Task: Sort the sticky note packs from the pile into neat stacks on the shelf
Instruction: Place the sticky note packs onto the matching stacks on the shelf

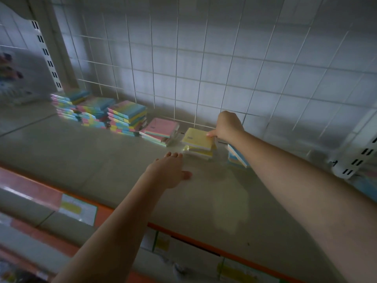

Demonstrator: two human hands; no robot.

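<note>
A: Pinching a yellow pack [197, 138] at its right edge, right hand [226, 125], just above the yellow stack [199, 152] near the back of the shelf [102, 160].
B: Left hand [170, 171]?
A: Fingers straight, holding nothing, over the shelf just beside that stack.
B: Others?
A: Pink stack [161, 131] and taller mixed stacks [126, 117] to the left.

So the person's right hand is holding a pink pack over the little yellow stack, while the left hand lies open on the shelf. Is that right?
Nearly. The head view shows the pack held by the right hand is yellow, not pink: the yellow pack sits over the little yellow stack. The pink-topped stack lies further left, untouched. The left hand is indeed open on the shelf.
</note>
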